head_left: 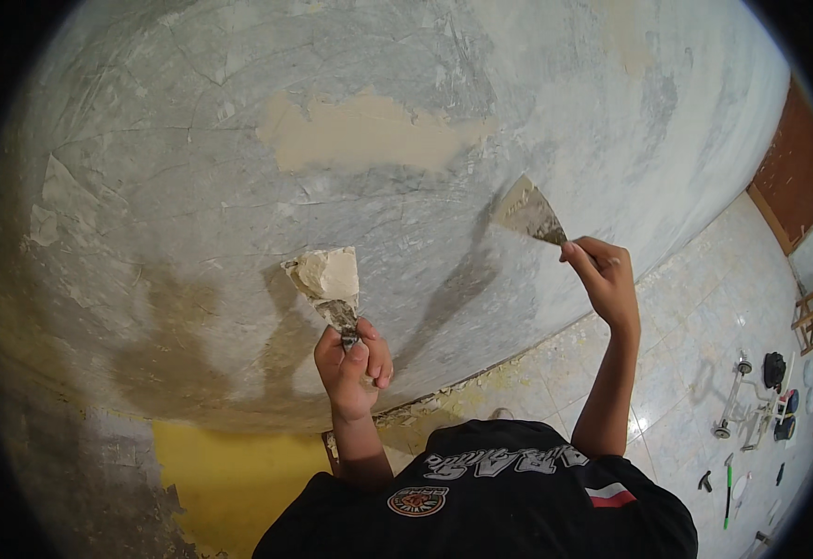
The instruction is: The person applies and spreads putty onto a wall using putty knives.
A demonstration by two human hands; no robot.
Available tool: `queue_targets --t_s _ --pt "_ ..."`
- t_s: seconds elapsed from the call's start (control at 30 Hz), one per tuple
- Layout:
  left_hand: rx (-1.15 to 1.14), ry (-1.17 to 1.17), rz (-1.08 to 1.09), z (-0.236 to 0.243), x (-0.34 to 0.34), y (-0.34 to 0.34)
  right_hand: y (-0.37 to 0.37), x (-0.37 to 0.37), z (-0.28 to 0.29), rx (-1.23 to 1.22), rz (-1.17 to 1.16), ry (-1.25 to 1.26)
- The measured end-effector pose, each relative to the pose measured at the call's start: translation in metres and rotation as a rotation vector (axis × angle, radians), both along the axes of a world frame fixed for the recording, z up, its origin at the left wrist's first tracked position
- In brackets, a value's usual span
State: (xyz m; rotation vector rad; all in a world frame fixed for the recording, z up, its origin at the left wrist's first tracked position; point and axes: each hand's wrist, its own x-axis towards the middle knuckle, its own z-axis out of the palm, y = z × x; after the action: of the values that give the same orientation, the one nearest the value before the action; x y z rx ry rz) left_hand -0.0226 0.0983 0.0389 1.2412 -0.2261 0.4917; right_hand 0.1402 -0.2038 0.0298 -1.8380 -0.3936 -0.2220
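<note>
My left hand [350,371] grips the handle of a putty knife [338,315], its blade tilted up and loaded with a thick lump of cream putty [327,273]. To the right, my right hand [605,279] is closed round the handle of a second putty knife [532,212]. That wide blade has a thin smear of putty and points up and left, near the grey wall [406,214]; whether it touches cannot be made out. A smooth beige putty patch [374,133] lies on the wall above both knives.
Pale floor tiles [695,289] run along the wall's base, with crumbs of debris [444,396] there. At right lie a white metal frame [751,405], a green-handled tool [729,494] and a wooden stool [810,320]. A brown door [791,168] stands far right; a yellow wall section [220,475] is lower left.
</note>
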Motion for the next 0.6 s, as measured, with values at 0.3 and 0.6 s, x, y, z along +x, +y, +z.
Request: queue_targets --t_s 0.3,0.6 --pt "-0.049 -0.05 -0.115 0.023 0.019 -0.029 0.097 0.006 0.125 -0.081 0.278 -0.405" --pt "-0.074 -0.07 -0.034 0.012 0.002 -0.017 0.032 0.028 0.025 -0.095 -0.093 -0.163"
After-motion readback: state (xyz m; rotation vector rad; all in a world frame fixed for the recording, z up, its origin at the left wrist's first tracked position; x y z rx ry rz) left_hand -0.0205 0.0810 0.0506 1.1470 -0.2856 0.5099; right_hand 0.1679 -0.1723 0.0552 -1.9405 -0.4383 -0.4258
